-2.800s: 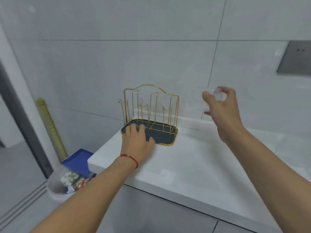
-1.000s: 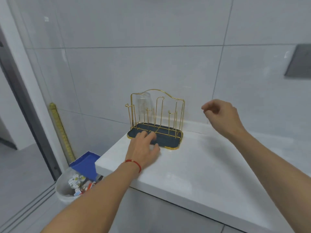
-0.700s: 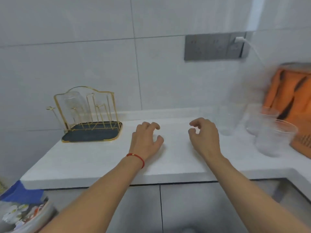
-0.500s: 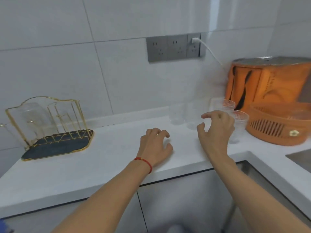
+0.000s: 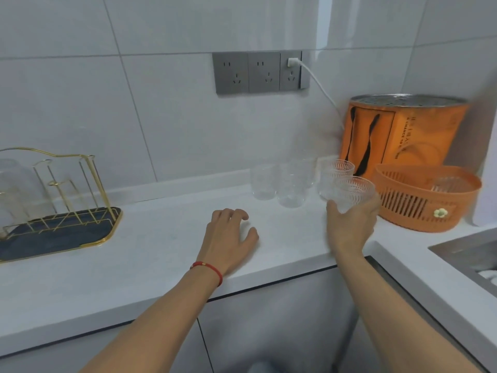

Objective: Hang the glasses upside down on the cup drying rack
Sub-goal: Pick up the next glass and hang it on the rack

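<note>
— Right hand [image 5: 349, 227] first: what is it doing?

— It is wrapped around a ribbed glass [image 5: 352, 193], fingers curled around the lower part, mouth up. I cannot tell whether the base is on the white counter [image 5: 150, 246] or just off it.

— And the left hand [image 5: 230, 238]?

— Palm down on the counter with the fingers loosely bent, holding nothing. A red string bracelet [image 5: 208, 267] sits on that wrist.

— Where are the other glasses?

— A second ribbed glass [image 5: 334, 173] stands just behind the held one, overlapping it from this angle. Further left, near the wall, stand plain clear glasses [image 5: 279, 184]; I make out at least 3, though they blur into the tiles.

— And the rack?

— The gold wire drying rack [image 5: 61, 200] stands at the far left of the counter on its dark tray, well apart from both hands. 1 glass [image 5: 12, 184] hangs upside down on a peg at its left end, cut by the frame edge. The other pegs are bare.

— Anything near the right hand?

— An orange slatted basket [image 5: 427, 197] is just beside it, with an orange container [image 5: 398, 133] behind that against the wall. A grey socket strip [image 5: 259, 72] is on the tiles above, with a white cable [image 5: 320, 87] plugged into its right end.
</note>
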